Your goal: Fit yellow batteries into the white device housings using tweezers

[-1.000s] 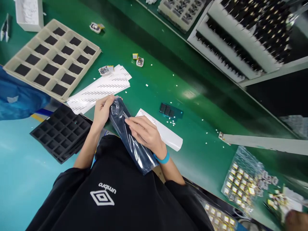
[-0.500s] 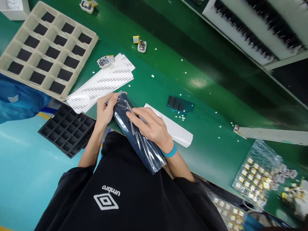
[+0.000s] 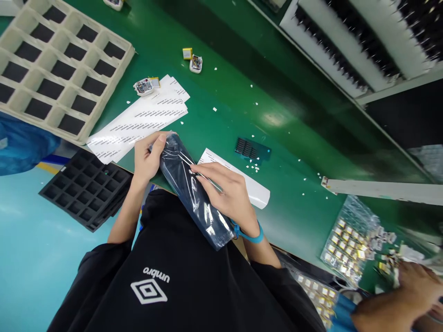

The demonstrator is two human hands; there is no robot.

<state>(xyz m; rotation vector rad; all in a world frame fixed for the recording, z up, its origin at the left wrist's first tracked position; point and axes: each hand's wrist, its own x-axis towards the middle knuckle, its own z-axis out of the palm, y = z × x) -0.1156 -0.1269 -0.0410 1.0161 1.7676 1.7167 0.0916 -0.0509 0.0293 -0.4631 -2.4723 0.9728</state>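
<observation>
My left hand (image 3: 148,157) grips the upper end of a long, dark pack in shiny clear plastic (image 3: 188,198), with the thumb on top. The pack lies slanted at the table's front edge, against the black shirt. Over its right side my right hand (image 3: 228,191) is closed, thumb and forefinger nearly together. A tiny white bit (image 3: 190,171) shows at those fingertips. Between the fingers runs a thin shiny line, which may be a slim tool or a glint of the plastic. A blue band (image 3: 254,235) circles the right wrist. Behind that hand lies a white strip (image 3: 254,186).
Printed white sheets (image 3: 138,117) lie beside a beige compartment tray (image 3: 81,133). Small opened devices (image 3: 195,64) (image 3: 143,86) and a dark slotted card (image 3: 246,148) are farther back. Black trays (image 3: 86,189) sit lower left. Bagged parts (image 3: 346,244) and another person's hand (image 3: 417,281) are at right.
My right hand's fingers have drawn together and shifted slightly right along the pack. The left hand keeps its grip. Another person's arm has come in at lower right; the view has shifted a little.
</observation>
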